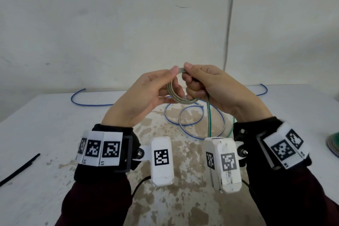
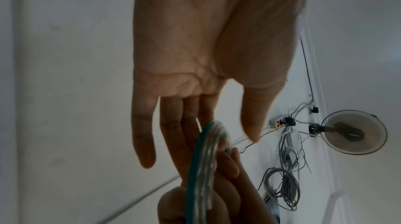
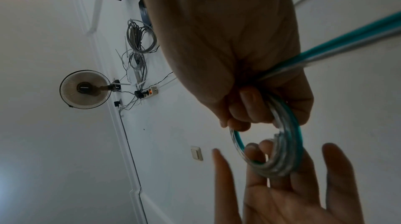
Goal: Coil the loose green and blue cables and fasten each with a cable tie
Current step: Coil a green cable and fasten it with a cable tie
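A small coil of green cable (image 1: 183, 100) is held up above the table, between both hands. My right hand (image 1: 190, 80) grips the coil's right side with curled fingers (image 3: 249, 107). The cable's loose green tail (image 1: 209, 115) hangs from that hand to the table. My left hand (image 1: 172, 82) has its fingers (image 3: 256, 162) straight, some reaching through the coil (image 3: 286, 150), and its thumb by the coil's top. The blue cable (image 1: 194, 121) lies in loose loops on the table under the hands, its ends trailing left and right. A black cable tie (image 1: 20, 169) lies at the far left.
The white table (image 1: 55, 124) has a worn brown patch in its middle and ends at a white wall behind. A green round object (image 1: 333, 145) sits at the right edge, partly cut off.
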The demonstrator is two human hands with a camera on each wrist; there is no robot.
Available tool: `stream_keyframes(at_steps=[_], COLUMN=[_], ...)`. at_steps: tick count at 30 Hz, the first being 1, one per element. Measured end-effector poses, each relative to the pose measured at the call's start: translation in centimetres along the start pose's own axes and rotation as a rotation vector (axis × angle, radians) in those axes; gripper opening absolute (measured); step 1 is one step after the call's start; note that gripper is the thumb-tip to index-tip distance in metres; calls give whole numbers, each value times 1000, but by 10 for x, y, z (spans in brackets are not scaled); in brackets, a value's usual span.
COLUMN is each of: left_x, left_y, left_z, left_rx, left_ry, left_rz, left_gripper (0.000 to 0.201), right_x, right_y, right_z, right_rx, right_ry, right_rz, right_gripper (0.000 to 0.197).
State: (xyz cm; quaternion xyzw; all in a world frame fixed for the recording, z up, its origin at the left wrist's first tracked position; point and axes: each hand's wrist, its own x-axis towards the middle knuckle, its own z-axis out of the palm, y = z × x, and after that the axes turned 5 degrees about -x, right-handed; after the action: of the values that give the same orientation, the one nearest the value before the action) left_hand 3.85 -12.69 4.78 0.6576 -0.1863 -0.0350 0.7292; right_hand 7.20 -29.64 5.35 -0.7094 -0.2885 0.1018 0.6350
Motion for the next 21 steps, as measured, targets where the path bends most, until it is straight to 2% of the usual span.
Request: stream_keyframes(at_steps=[2,6,10,14,19,21], left_x=[1,3,8,11,9,9], left_y=[1,-5,-8,-3,-2,-1], left_z=[2,2,5,5,11,11], left_rx=[-63,-110,-159,-305,-321,-329], left_ry=[-32,-27,94,226,219,222], left_rz=[-43,-37,63,190,232,230], left_gripper=[36,38,35,35,35,35], right_x=[0,0,3,4,6,6], right_y=[0,0,-2,0,3,3], right_z=[2,2,6,10,13,13], right_rx=[-56,-121,26,108,39,48], right_ry=[-29,-17,81,82,167,153], right_rz=[3,23,42,-46,-149,-157], right_gripper=[35,35,40,36,36,35])
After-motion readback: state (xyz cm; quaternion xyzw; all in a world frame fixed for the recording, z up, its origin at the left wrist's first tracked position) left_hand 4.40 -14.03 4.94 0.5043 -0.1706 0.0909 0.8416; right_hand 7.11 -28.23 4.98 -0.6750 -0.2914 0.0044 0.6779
